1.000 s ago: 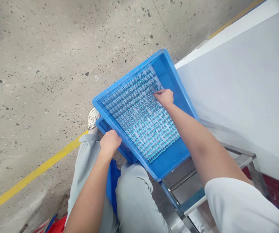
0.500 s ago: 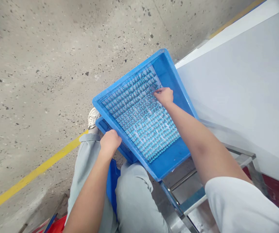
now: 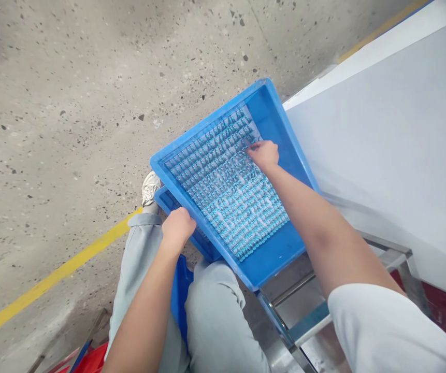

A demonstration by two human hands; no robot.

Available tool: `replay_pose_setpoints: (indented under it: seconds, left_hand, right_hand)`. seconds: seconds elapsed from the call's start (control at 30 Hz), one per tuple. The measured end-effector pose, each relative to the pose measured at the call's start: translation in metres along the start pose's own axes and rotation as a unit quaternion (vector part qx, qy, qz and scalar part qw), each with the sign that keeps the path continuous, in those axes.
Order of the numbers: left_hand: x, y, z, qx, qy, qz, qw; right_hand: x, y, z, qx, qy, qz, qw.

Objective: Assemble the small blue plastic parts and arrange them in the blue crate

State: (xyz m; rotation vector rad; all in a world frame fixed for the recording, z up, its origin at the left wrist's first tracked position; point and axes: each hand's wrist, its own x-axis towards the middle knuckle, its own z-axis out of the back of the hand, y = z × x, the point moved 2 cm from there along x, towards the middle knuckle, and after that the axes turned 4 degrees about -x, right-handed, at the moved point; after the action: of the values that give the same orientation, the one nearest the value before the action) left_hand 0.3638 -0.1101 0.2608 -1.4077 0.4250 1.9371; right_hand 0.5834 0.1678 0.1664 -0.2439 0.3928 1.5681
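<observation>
A blue plastic tray rests tilted on my lap and holds several rows of small blue-capped parts on a white sheet. My left hand is closed on the tray's near left rim. My right hand lies inside the tray at the right edge of the rows, fingers curled and pinching at the parts; what the fingertips hold is hidden. A second blue tray sits under the first, only its corner showing.
A white table top on a metal frame stands to my right. Speckled concrete floor with a yellow line lies to the left. My grey trousers and one shoe show below; something red sits at the bottom edge.
My right hand's fingers shifted slightly among the parts at the top right of the rows. The left hand and tray stay put.
</observation>
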Motion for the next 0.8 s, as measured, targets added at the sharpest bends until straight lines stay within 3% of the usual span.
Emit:
replay_pose_setpoints:
  seconds: [0.33, 0.8]
  left_hand:
    - [-0.002, -0.001, 0.003, -0.007, 0.004, 0.005, 1.0]
    - [-0.002, 0.0, 0.002, -0.003, 0.004, 0.001, 1.0]
  right_hand:
    - [-0.005, 0.012, 0.005, -0.007, -0.004, 0.004, 1.0]
    - [-0.006, 0.003, 0.002, -0.003, 0.004, -0.017, 1.0]
